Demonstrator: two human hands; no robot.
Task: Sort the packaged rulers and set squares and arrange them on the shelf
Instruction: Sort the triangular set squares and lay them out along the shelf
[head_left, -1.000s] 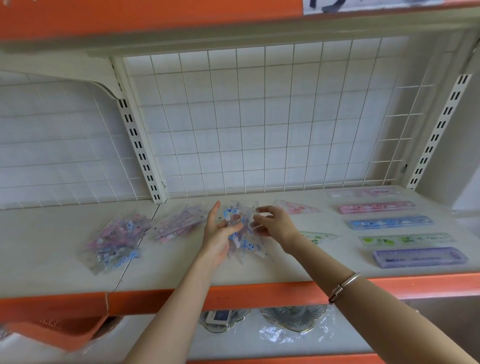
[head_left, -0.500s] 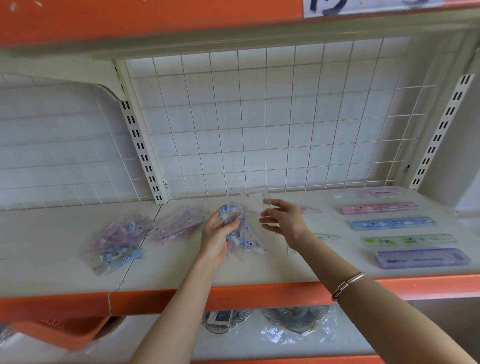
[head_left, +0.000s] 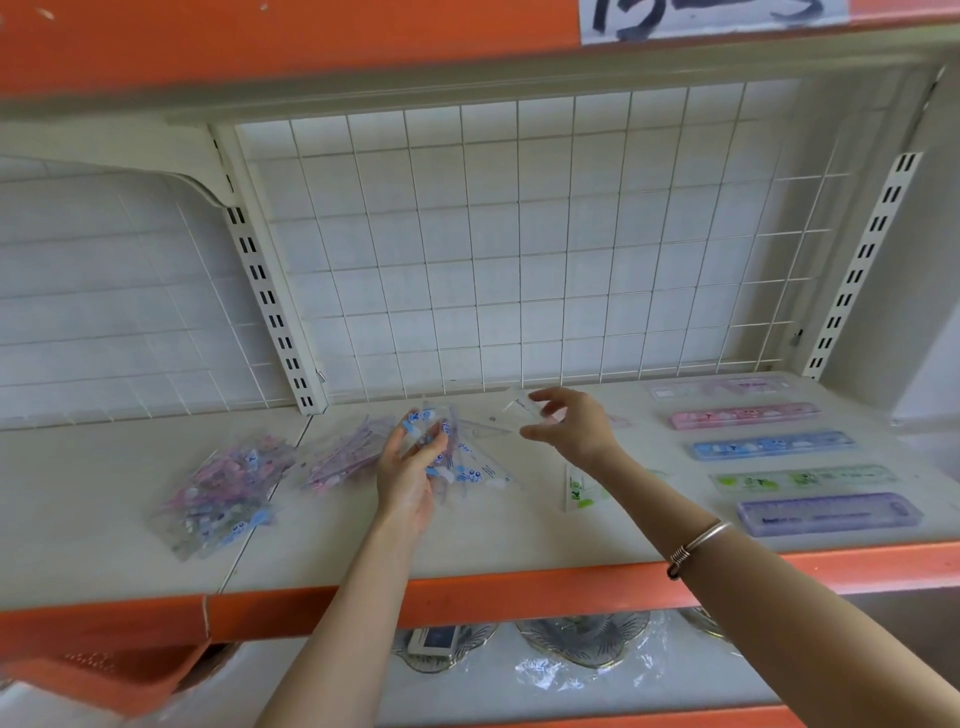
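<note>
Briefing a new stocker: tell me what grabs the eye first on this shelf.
The row of coloured rulers lying parallel at the right end of the shelf stands out first. At centre, the left hand grips a bundle of blue-printed packets while the right hand pinches a clear packet just beside it.

Head-worn view (wide-angle) close before the shelf

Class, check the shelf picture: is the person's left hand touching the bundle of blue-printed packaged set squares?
Touching. The head view shows the left hand with its fingers curled round the bundle of packaged set squares, no gap between them.
</note>
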